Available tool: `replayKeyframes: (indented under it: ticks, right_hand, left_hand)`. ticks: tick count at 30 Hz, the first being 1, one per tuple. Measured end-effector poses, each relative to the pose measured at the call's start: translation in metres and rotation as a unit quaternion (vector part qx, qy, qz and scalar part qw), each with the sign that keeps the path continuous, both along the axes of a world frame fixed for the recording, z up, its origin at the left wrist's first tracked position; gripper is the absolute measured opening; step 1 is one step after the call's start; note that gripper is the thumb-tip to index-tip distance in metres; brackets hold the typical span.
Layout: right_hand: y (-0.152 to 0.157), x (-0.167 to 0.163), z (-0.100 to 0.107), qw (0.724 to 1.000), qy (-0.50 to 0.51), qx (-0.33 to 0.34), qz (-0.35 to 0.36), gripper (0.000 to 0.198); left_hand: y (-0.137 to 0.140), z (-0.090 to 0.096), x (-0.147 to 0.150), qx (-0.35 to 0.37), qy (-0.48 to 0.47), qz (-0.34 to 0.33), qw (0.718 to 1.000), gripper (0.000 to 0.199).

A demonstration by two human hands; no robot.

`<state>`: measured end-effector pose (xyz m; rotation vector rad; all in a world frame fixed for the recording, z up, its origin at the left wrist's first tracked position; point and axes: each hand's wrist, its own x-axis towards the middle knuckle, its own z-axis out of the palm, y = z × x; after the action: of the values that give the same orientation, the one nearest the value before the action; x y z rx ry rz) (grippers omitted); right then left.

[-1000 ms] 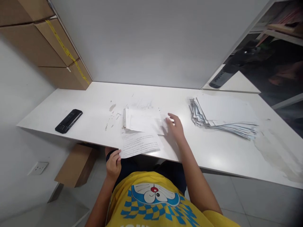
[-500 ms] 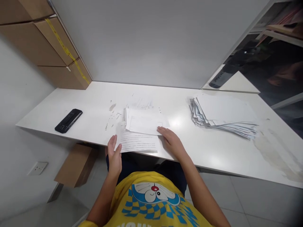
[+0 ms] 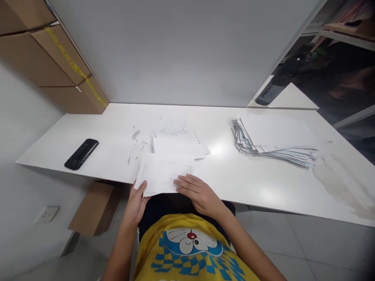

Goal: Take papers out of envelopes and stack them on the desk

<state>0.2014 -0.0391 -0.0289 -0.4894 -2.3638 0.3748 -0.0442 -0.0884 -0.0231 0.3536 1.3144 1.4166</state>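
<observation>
My left hand (image 3: 137,201) grips the left edge of some paper sheets (image 3: 164,177) at the table's front edge, thumb on top and fingers underneath. The top sheet is nearly blank, with a thin printed frame. My right hand (image 3: 199,193) lies on its right part, fingers stretched out and flat. Just beyond these sheets sits a small stack of white paper (image 3: 175,146), apart from both hands. How many sheets my left hand holds is hidden.
A thick, fanned pile of papers (image 3: 278,132) lies on the right of the white table (image 3: 222,183). At the left is a black phone-like device (image 3: 82,154). Cardboard boxes (image 3: 67,66) stand at the back left, and another box (image 3: 92,208) is under the table. A grey panel (image 3: 181,50) borders the back.
My right hand has drawn the top sheet off the stack towards my body, and it now covers the printed sheet. My left hand has moved slightly lower and closed on the edge.
</observation>
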Motion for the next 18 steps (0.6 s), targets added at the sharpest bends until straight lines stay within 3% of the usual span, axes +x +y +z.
replayKeyframes:
  ticks: [3, 5, 8, 10, 12, 15, 18]
  right_hand:
    - [0.002, 0.007, -0.008, 0.997, 0.018, -0.052, 0.056, 0.051]
    - [0.004, 0.016, -0.01, 0.994, 0.015, -0.092, 0.051, 0.046]
    - [0.02, 0.033, -0.013, 0.982, 0.022, -0.163, -0.097, 0.035]
    - [0.041, 0.04, -0.016, 0.947, -0.002, -0.219, -0.236, 0.034]
    - [0.067, 0.041, -0.02, 0.913, -0.052, -0.273, -0.3, 0.035]
    - [0.104, 0.027, -0.024, 0.911, -0.05, -0.321, -0.254, 0.033]
    - [0.116, 0.008, -0.017, 0.914, 0.015, -0.341, -0.22, 0.039]
  left_hand:
    - [-0.001, 0.003, 0.002, -0.039, 0.016, 0.04, 0.998, 0.054]
    - [-0.004, 0.008, 0.0, -0.057, 0.02, 0.062, 0.996, 0.051]
    - [-0.015, 0.007, -0.011, -0.049, 0.009, 0.071, 0.996, 0.051]
    - [-0.025, -0.005, -0.022, -0.033, -0.018, 0.048, 0.998, 0.056]
    - [-0.037, -0.023, -0.032, -0.032, -0.049, 0.008, 0.998, 0.061]
    - [-0.058, -0.043, -0.035, -0.047, -0.069, -0.046, 0.995, 0.067]
    - [-0.079, -0.048, -0.024, -0.024, -0.068, -0.09, 0.993, 0.067]
